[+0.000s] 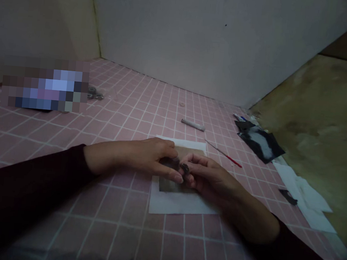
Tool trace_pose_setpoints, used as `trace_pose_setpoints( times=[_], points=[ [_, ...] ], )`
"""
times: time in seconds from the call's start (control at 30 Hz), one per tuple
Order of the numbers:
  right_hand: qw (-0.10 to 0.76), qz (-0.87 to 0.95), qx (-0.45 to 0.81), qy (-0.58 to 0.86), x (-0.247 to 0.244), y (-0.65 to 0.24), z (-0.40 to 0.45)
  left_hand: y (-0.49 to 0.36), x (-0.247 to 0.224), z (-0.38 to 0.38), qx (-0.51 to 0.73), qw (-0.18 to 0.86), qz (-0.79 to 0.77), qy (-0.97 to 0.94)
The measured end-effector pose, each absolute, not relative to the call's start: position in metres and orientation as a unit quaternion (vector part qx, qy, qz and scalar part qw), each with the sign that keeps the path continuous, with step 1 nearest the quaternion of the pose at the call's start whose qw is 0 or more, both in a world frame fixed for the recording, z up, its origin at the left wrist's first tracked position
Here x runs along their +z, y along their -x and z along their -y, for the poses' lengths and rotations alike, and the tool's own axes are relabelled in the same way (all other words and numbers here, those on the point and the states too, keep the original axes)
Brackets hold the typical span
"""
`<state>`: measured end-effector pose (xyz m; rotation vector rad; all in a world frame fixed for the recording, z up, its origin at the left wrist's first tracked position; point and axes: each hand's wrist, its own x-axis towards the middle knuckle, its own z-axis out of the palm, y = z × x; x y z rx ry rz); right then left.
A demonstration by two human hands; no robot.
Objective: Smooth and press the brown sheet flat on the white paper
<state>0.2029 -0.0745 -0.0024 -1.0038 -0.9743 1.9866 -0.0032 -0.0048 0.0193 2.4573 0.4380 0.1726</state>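
A small dark piece with an uneven outline [185, 168] is pinched between the thumb and fingers of my right hand [210, 174]. Its exact kind is too dim to tell. From the left, my left hand [154, 156] reaches in with bent fingers, its thumb tip close beside the dark piece. The inner fingers of that hand are in shadow, so what they grip is hidden. Under both hands lies a brownish-grey square sheet [174, 187], placed on a larger white sheet of paper [181, 209].
Beyond the hands are a grey tube [193, 125], a thin red-handled tool [224, 154] and a small pale ring [181, 104]. Black packets [260, 142], white papers [304, 190] and a dark scrap [288, 196] lie right. Grey round pieces [94, 93] sit left, beside a blurred-out patch.
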Motion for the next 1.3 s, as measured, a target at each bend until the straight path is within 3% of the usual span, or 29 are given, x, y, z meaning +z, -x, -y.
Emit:
trace_pose_setpoints(
  times=[0.6,1.3],
  points=[
    [0.340,0.456,0.704,0.426,-0.0030,-0.1987,0.0784,0.0035,0.0139,0.0043,0.063,0.296,-0.176,-0.937],
    [0.362,0.343,0.787,0.363,0.0003,-0.2019,0.0750,0.0039,0.0156,0.0035,0.054,0.312,-0.172,-0.933]
  ],
)
